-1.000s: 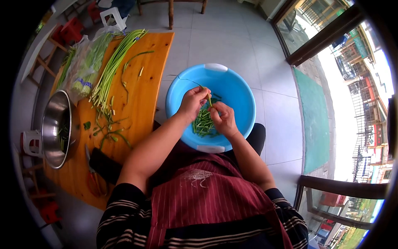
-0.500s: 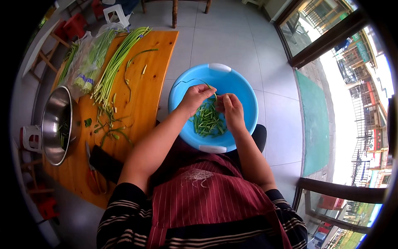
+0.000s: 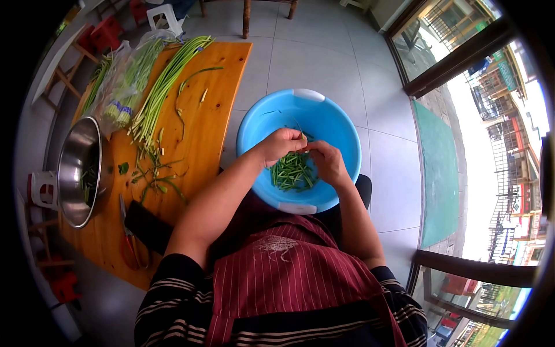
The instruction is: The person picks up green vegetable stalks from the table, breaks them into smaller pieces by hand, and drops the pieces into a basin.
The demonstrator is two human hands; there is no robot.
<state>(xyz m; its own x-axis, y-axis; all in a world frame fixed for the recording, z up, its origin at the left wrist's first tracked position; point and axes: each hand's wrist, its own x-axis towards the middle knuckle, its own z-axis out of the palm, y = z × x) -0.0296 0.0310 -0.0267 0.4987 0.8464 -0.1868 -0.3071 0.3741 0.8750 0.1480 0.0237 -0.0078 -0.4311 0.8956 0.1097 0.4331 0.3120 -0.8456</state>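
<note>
Over the blue basin (image 3: 341,136), a thin green stem (image 3: 299,126) is pinched by the left hand (image 3: 281,146); the grip of this hand is closed on it, near one end, and from there the thin part is bent away above the inside of the basin. The right hand (image 3: 329,162) is brought close to the left one, with its fingertips next to the left fingertips. Its grip is also together, but it cannot be told if the stem is pinched there too, because the fingers hide it. Below both hands, many short cut green pieces (image 3: 292,173) are gathered at the bottom of the basin.

To the left, a wooden bench (image 3: 211,124) is seen. On it, a bundle of long green stems (image 3: 167,87) is laid, and beside it more stems are kept in a clear plastic bag (image 3: 124,87), where a purple band is wrapped around them. Nearer, green scraps (image 3: 155,176) are scattered on the wood. At the left edge, some green pieces are contained in a steel bowl (image 3: 69,179). Scissors with red handles (image 3: 128,250) are placed near a black object (image 3: 147,227), which cannot be named with certainty. A dark red striped apron (image 3: 277,272) is worn by the person.
</note>
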